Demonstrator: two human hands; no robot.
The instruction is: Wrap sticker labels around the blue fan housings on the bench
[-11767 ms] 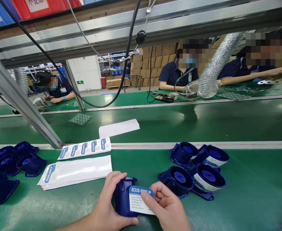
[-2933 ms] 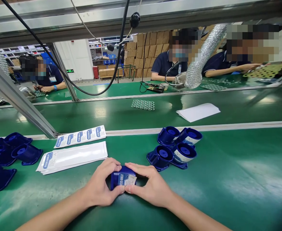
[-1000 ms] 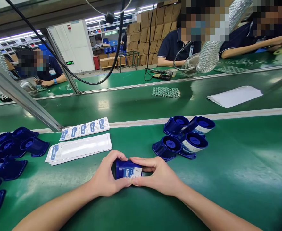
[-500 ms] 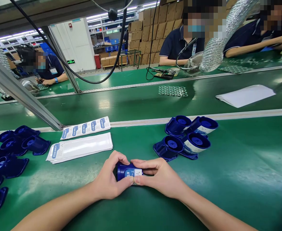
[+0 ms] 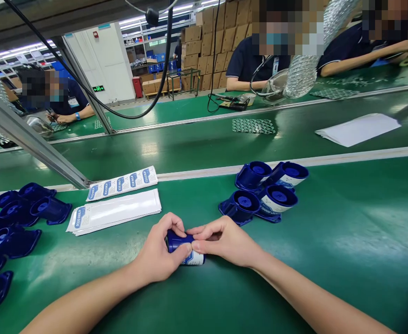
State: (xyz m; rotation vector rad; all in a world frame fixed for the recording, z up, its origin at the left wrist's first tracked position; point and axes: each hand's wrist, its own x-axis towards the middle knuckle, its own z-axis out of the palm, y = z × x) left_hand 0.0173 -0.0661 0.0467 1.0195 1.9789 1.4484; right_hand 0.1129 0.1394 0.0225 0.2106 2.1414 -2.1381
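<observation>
A blue horn-shaped plastic housing (image 5: 179, 240) lies on its side on the green bench, a white and blue label (image 5: 195, 258) wrapped on its curved wall. My left hand (image 5: 160, 253) is closed around its left part, thumb in front and fingers over the top. On the right end, my right hand (image 5: 221, 241) is closed with thumb and fingertips pressed on the label's upper part; its other fingers are curled. Beyond my right hand stands a group of several blue housings (image 5: 244, 204), at least two with labels. Part of the held housing is hidden by my fingers.
Several blue housings (image 5: 11, 239) crowd the left. Label sheets (image 5: 120, 211) lie stacked near a printed label strip (image 5: 122, 182). A metal post (image 5: 47, 144) rises at left. Farther off are a green circuit panel (image 5: 253, 125), white paper (image 5: 359, 130) and co-workers at another bench.
The housing has rolled, so its label now faces lower toward me. My right thumb and fingers have shifted up onto the label's upper edge. My left hand keeps its hold.
</observation>
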